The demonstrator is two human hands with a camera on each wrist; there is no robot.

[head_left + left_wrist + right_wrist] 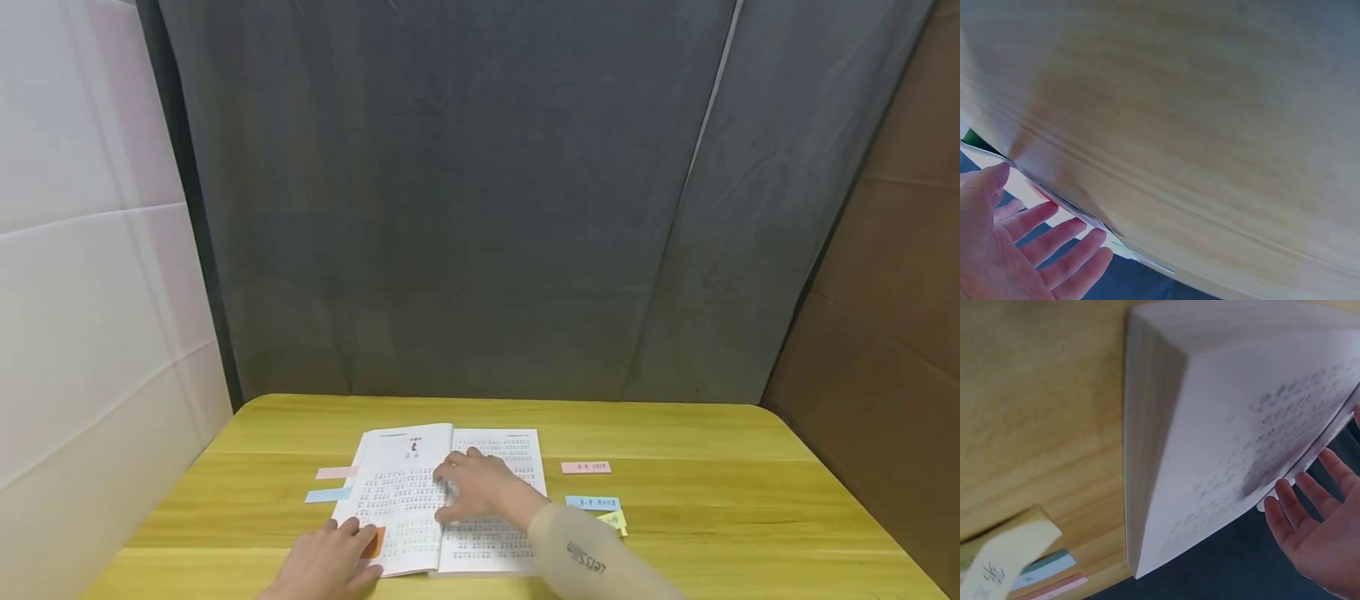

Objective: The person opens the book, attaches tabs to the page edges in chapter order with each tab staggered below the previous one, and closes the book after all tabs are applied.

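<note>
Paper pages of the open book (450, 500) look thin and easy to crease; the right hand (480, 487) presses flat with straight fingers, the left hand (330, 562) rests open at the corner, perhaps on an orange note (372, 542).

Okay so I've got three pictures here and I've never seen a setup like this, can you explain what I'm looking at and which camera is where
No machine here: a person works with two bare hands. The wide picture comes from a camera on their head, looking down at a yellow wooden table. The other two come from cameras strapped to each wrist, so they look tilted and blurry.

An open book lies on the table. The right hand rests flat on its pages; the left hand touches its near left corner, beside an orange sticky tab. Neither hand has a grip on anything. Pink and blue paper strips lie left of the book, more notes lie right.
</note>
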